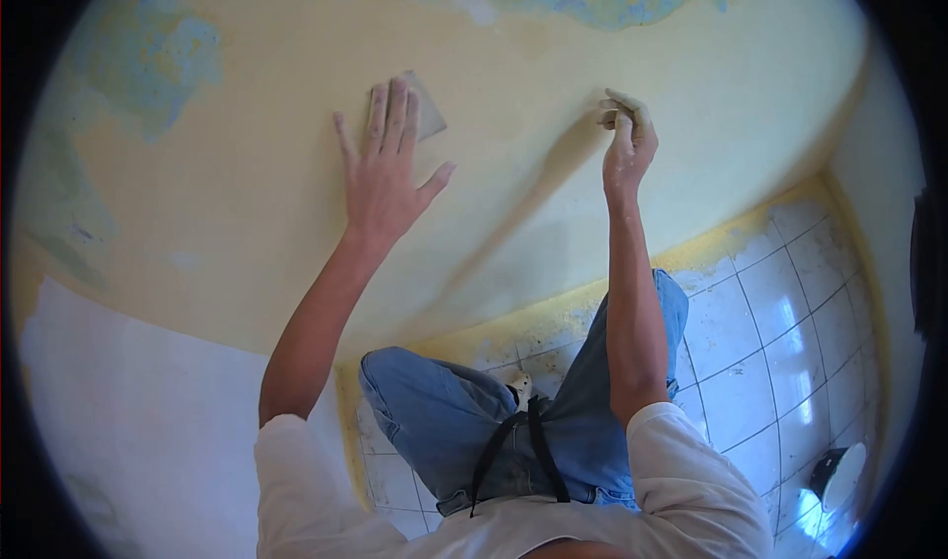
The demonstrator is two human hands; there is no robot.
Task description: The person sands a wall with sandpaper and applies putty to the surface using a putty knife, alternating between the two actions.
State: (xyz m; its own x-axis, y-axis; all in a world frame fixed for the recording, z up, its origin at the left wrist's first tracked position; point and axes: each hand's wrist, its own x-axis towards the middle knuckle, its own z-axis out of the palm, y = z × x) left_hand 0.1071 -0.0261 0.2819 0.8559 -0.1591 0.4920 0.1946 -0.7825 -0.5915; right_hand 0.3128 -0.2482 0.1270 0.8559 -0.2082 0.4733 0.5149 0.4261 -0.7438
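Flat and spread, the left hand [387, 169] presses its fingers [393, 117] on a small grey rectangular sheet, probably sandpaper [427, 115], pinning it to the pale yellow plastered wall [247, 213]; nothing is clenched, the thumb stands wide and only the upper right corner of the sheet shows beyond the fingertips. Further right, the right hand [626, 144] is curled nearly closed, its dusty fingertips bunched against the same wall, well apart from the sheet. Whether it pinches some small thing or only touches the plaster, I cannot tell; the fingers hide it.

To the far left and along the top, patches of older blue-green paint [148, 65] show through the yellow coat. Below lie blue denim jeans [444, 421] with a black strap [533, 440] hanging, and to the right a glossy white tiled floor [760, 361] edged with yellow dust.

As a judgement: held by flat pressure alone, the sheet could slide out from under the fingers or fold if the palm lifts. Uneven pressure from the fingertips might score the soft coat. The dust on the tiles looks slippery underfoot.
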